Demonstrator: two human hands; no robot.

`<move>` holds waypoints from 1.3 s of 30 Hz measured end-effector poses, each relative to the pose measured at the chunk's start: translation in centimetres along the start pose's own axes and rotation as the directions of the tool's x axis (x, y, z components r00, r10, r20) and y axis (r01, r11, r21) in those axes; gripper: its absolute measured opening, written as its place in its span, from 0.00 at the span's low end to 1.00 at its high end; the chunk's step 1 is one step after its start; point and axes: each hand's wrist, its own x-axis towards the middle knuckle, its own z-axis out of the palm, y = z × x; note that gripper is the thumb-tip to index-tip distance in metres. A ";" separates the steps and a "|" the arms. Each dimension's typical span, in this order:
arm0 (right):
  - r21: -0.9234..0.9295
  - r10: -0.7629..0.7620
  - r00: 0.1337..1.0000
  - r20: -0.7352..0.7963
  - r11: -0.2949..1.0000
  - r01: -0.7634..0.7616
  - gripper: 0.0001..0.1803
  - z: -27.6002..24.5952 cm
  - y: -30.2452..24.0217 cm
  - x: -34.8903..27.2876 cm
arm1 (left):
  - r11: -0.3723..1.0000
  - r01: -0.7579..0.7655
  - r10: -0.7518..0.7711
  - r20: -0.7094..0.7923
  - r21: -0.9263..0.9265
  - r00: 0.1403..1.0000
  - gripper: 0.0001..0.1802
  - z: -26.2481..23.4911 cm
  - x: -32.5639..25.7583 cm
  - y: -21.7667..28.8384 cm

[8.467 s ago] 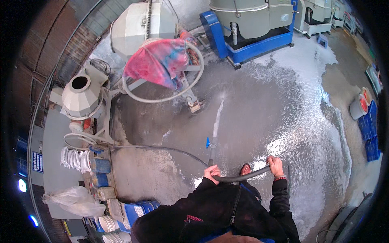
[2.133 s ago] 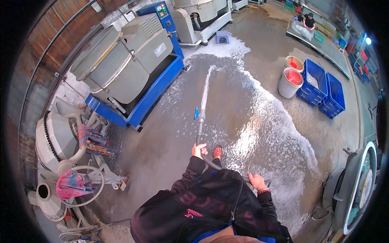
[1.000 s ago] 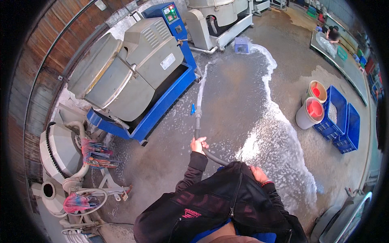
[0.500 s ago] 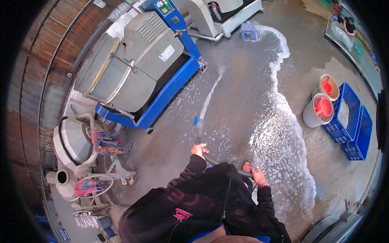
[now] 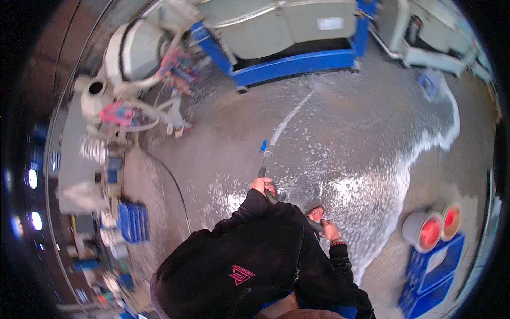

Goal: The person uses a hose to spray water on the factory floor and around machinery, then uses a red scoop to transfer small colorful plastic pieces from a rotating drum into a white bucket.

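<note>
My left hand (image 5: 261, 184) is closed round a dark grey hose (image 5: 271, 197) just behind its lighter pipe end (image 5: 268, 153), where a blue valve handle (image 5: 263, 145) sticks out. A white jet of water (image 5: 289, 118) shoots from that end across the wet floor, towards the foot of a blue-framed machine (image 5: 297, 66). Lower down and to the right, my right hand (image 5: 330, 230) grips the same hose beside my leg. Between the two hands, part of the hose is hidden by my dark jacket. Foamy water (image 5: 366, 191) spreads over the floor on the right.
Blue crates (image 5: 433, 271) and two buckets (image 5: 422, 231) with red things inside stand at right. A small bluish stool (image 5: 428, 84) sits in the foam's edge. At left are a pale drum machine (image 5: 135, 50), a thin dark hose (image 5: 172, 175) and stacked blue bins (image 5: 133, 222).
My view has swung left, so the machines and buckets have shifted in the picture and more of the left side shows. Both hands keep hold of the hose, and water still streams out.
</note>
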 end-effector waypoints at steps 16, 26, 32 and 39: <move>-0.212 0.007 0.957 0.290 0.976 0.057 0.18 6.9 -22.9 25.8 | 0.868 -0.324 0.243 -0.249 -0.376 0.938 0.08 -26.1 13.6 22.7; -0.271 -0.422 0.799 0.428 0.784 0.559 0.26 8.0 -35.4 43.5 | 0.782 -0.256 0.252 -0.088 -0.568 0.964 0.18 -34.5 18.9 37.0; -0.137 -0.394 0.798 0.456 0.855 0.500 0.14 8.9 -38.4 51.8 | 0.816 -0.280 0.324 0.000 -0.506 0.946 0.17 -34.2 22.5 44.9; -0.222 -0.315 0.798 0.513 0.850 0.478 0.13 7.0 -41.4 64.6 | 0.833 -0.245 0.268 -0.027 -0.497 0.963 0.20 -30.0 29.7 55.9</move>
